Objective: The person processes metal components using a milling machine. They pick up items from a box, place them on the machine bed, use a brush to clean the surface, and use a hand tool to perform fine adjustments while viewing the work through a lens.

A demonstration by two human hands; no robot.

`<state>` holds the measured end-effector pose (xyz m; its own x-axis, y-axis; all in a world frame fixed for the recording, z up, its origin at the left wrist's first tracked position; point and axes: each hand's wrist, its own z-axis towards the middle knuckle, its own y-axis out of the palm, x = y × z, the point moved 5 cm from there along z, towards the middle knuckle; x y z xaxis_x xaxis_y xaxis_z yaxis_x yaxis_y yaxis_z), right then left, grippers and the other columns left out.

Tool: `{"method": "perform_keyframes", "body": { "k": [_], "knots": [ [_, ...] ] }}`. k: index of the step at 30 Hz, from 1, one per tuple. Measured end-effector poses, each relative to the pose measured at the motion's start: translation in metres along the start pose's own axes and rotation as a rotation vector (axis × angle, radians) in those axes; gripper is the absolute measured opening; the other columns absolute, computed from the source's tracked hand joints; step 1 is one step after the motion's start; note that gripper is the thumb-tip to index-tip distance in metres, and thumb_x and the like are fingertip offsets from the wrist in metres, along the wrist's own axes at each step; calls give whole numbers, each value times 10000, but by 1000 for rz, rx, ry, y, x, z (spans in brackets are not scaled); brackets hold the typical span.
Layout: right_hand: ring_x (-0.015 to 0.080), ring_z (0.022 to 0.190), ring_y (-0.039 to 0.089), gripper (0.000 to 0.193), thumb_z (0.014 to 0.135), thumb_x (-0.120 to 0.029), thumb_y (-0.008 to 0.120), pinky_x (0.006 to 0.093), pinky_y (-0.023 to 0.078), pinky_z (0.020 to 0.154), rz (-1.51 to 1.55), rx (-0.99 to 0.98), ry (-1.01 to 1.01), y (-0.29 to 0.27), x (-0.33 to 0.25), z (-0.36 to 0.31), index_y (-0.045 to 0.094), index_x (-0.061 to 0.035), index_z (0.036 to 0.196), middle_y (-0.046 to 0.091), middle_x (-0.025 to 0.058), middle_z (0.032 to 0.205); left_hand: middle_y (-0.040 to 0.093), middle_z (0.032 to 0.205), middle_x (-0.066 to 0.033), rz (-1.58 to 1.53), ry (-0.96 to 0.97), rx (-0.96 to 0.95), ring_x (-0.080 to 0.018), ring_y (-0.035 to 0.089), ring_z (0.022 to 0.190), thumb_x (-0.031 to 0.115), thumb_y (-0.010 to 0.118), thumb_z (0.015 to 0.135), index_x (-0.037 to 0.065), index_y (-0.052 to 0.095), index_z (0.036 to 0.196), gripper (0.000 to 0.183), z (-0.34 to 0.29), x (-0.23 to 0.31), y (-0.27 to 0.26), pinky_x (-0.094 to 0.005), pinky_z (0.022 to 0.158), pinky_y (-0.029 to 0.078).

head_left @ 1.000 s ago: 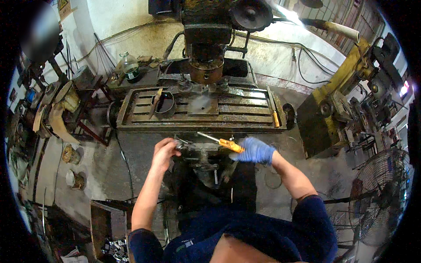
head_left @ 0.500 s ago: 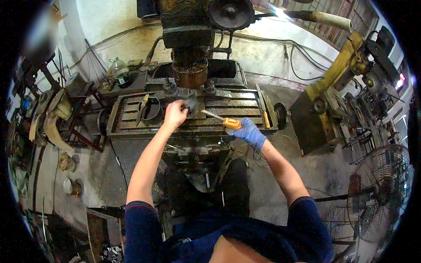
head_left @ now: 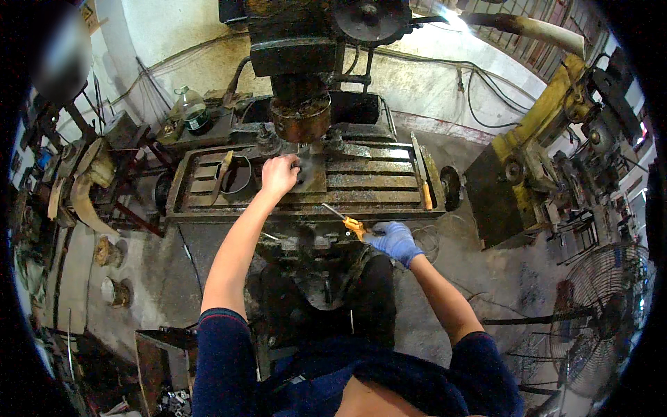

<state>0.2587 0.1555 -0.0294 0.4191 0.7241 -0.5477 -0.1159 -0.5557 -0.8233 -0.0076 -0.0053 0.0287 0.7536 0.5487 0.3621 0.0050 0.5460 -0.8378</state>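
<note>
My bare left hand reaches over the slotted machine table, its fingers curled in a pinch beneath the spindle head. A small dark piece seems to be at the fingertips, too hidden to name. In a blue glove, my right hand is closed around the yellow handle of a screwdriver. The screwdriver's thin metal shaft points up and left, just off the table's front edge. A round dark pot stands on the table left of my left hand, with a yellowish-handled brush leaning at its rim.
A file with an orange handle lies along the table's right end. A large clear bottle stands behind at the left. To the right are a yellow machine and a caged fan.
My right hand has drawn the screwdriver back toward me, off the table top. My left hand has shifted slightly up, still below the spindle. The view has tilted a little.
</note>
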Motion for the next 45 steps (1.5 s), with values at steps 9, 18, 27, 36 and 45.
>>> {"method": "perform_keyframes", "body": {
  "k": [9,18,27,36,45],
  "knots": [
    [287,772,629,405,711,-405,655,355,491,711,-74,133,-56,-57,11,-40,654,-65,931,647,146,830,623,775,-129,140,-99,120,-324,608,678,225,616,741,41,600,856,218,24,1,24,-416,677,478],
    [169,838,597,283,795,-180,593,290,464,757,531,931,-727,-326,-121,-47,585,-11,1022,633,118,936,613,663,-164,107,-268,123,-343,614,654,296,644,730,37,526,894,329,18,-18,18,-431,591,488],
    [266,904,565,330,859,-302,499,422,405,909,909,1021,-1048,-351,-157,-90,560,10,950,578,128,892,616,663,-153,114,-296,124,-323,620,657,299,649,721,38,554,847,305,20,-14,17,-425,595,490],
    [274,849,553,442,890,-403,408,436,394,863,693,1062,-1010,-307,-137,-95,554,13,871,557,106,843,614,649,-144,127,-292,118,-316,621,649,303,658,714,37,570,855,315,21,-5,14,-419,594,492],
    [306,911,551,383,886,-349,426,485,336,938,684,1110,-973,-267,-126,-94,517,3,767,588,162,854,623,720,-170,60,-271,66,-335,615,718,280,664,712,38,580,836,285,21,-10,10,-433,624,485]
  ]
}}
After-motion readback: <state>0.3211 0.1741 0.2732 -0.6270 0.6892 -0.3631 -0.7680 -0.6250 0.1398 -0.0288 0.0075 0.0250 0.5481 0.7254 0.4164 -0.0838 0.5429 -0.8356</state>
